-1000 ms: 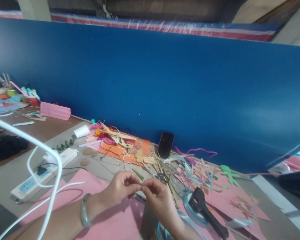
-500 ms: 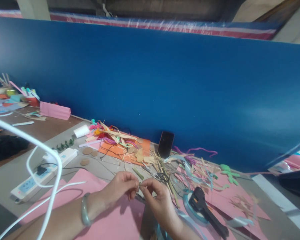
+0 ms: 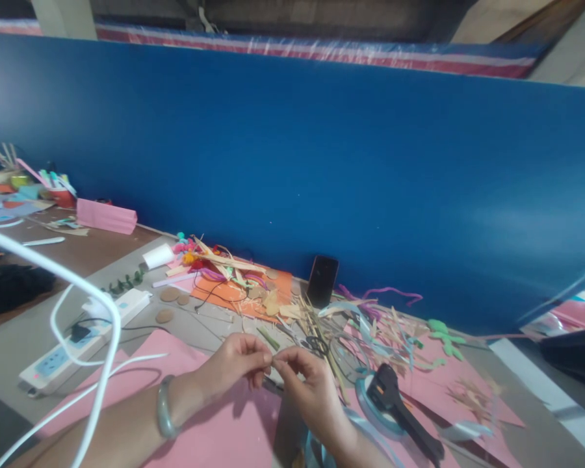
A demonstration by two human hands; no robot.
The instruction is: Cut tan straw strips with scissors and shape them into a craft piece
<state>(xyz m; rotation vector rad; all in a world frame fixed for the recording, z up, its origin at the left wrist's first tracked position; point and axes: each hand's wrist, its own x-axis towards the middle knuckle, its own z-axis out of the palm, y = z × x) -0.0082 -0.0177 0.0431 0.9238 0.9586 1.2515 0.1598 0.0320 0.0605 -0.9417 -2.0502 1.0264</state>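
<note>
My left hand (image 3: 236, 364) and my right hand (image 3: 309, 390) meet fingertip to fingertip above the pink paper (image 3: 214, 432). Both are closed in a pinch, and the small piece between them is too tiny and hidden to name. A pale green bangle (image 3: 166, 407) circles my left wrist. Just beyond my fingers lie a short green stem piece (image 3: 268, 337) and dark-handled scissors (image 3: 318, 346). To the right of my right hand, a black glue gun (image 3: 400, 409) rests across a roll of pale blue ribbon (image 3: 370, 406).
A white power strip (image 3: 73, 351) and a looping white cable (image 3: 110, 325) occupy the left. A phone (image 3: 322, 281) leans against the blue partition (image 3: 292, 162). Dried strips lie over orange paper (image 3: 214, 300). Wooden discs (image 3: 164, 316) and a green fuzzy figure (image 3: 445, 338) are also on the table.
My fingertips have drawn slightly closer, so the small greenish piece that showed between them is now mostly covered. Everything else stays in place.
</note>
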